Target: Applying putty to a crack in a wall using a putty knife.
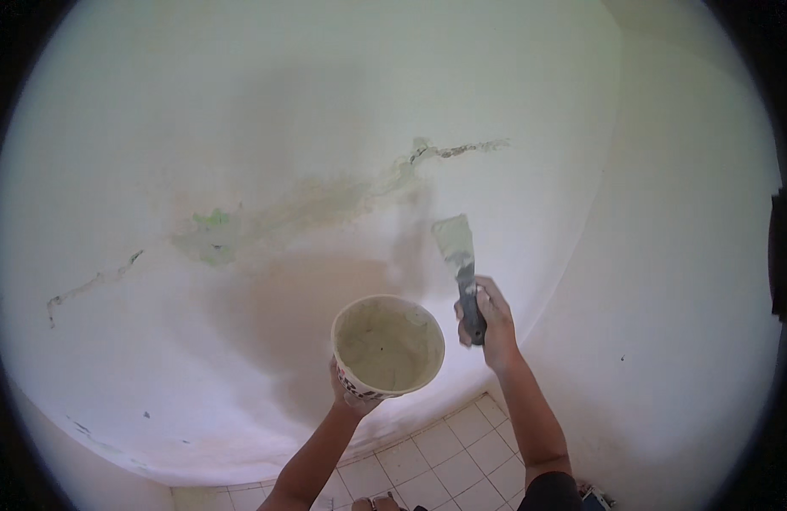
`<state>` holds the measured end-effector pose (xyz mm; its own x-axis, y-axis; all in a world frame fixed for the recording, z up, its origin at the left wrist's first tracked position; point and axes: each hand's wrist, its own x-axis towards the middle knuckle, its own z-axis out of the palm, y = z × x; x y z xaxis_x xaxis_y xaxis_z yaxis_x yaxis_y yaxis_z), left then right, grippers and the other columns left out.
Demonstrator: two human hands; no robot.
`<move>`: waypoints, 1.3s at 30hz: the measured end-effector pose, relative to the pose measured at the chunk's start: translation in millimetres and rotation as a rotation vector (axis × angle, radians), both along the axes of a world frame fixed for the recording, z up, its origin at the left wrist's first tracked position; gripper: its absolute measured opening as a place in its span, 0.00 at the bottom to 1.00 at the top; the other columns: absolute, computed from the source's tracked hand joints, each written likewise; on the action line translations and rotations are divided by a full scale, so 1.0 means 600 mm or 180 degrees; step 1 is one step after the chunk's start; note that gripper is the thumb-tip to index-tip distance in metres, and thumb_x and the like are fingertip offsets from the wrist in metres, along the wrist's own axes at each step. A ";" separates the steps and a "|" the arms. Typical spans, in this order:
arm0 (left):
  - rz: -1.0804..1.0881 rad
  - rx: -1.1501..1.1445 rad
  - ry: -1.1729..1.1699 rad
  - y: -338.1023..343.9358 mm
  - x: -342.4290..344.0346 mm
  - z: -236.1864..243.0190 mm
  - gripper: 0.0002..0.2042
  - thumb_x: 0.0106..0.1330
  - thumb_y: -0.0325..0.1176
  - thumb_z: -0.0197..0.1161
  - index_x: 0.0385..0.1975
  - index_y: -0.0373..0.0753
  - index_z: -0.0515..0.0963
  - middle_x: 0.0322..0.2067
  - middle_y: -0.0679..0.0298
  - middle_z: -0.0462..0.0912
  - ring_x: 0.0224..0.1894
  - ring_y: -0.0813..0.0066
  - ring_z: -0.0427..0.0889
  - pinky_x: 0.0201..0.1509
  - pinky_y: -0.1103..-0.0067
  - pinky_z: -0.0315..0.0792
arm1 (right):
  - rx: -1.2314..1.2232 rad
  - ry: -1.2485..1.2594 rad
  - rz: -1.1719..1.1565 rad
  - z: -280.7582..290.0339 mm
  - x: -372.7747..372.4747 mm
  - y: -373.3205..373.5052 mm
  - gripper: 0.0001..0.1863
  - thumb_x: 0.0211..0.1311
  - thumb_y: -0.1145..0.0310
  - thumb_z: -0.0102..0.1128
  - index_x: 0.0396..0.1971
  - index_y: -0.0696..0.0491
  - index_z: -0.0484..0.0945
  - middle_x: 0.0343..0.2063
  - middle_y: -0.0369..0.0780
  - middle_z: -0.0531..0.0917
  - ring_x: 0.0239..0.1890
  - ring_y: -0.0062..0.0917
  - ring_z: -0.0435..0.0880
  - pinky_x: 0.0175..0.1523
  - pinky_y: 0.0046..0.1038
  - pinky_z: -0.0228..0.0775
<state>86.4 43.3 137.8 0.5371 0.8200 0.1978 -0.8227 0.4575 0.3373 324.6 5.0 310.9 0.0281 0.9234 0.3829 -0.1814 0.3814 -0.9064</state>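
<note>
My left hand [356, 397] grips a round white tub [388, 347] from below and its left side. Its mouth is tilted toward me, and a greenish-grey paste coats the inside. In my right hand [494, 321] is a putty knife [468, 294] with a dark handle, its blade pointing up and smeared with the same pale paste. The blade stands to the right of and above the tub. In front of me a long crack [453, 152] crosses the white wall, part of it covered by a damp-looking smear of filler [313, 203].
A second wall [683, 281] meets the cracked one at a corner on the right. Below lies a floor of square white tiles [440, 443]. A dark object [778, 255] sits at the far right edge. Small chips [146, 415] mark the lower left wall.
</note>
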 end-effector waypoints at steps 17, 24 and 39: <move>-0.0410 -0.0356 -0.0563 0.085 0.068 0.072 0.41 0.64 0.71 0.46 0.73 0.52 0.58 0.69 0.53 0.63 0.65 0.38 0.69 0.47 0.36 0.71 | 0.2575 -0.3340 -0.3121 0.068 0.016 0.275 0.26 0.66 0.70 0.60 0.64 0.43 0.76 0.43 0.45 0.76 0.28 0.38 0.82 0.31 0.36 0.77; -0.0345 -0.0298 -0.0686 0.095 0.055 0.050 0.41 0.65 0.70 0.47 0.73 0.51 0.57 0.69 0.51 0.63 0.65 0.37 0.69 0.47 0.36 0.71 | 0.2360 -0.3081 -0.3052 0.016 0.026 0.319 0.31 0.59 0.73 0.61 0.65 0.39 0.75 0.42 0.42 0.76 0.32 0.35 0.84 0.31 0.33 0.78; -0.0432 -0.0145 -0.1542 0.089 0.059 0.041 0.41 0.64 0.71 0.48 0.73 0.54 0.56 0.70 0.52 0.62 0.67 0.40 0.68 0.50 0.36 0.73 | 0.2618 -0.2948 -0.2976 0.024 0.009 0.298 0.30 0.58 0.71 0.64 0.63 0.38 0.78 0.38 0.38 0.78 0.27 0.32 0.82 0.29 0.31 0.75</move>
<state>122.1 96.6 162.6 0.4948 0.7628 0.4164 -0.8120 0.5765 -0.0912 329.8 183.7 325.1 -0.0704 0.2467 0.9665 0.8827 0.4666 -0.0548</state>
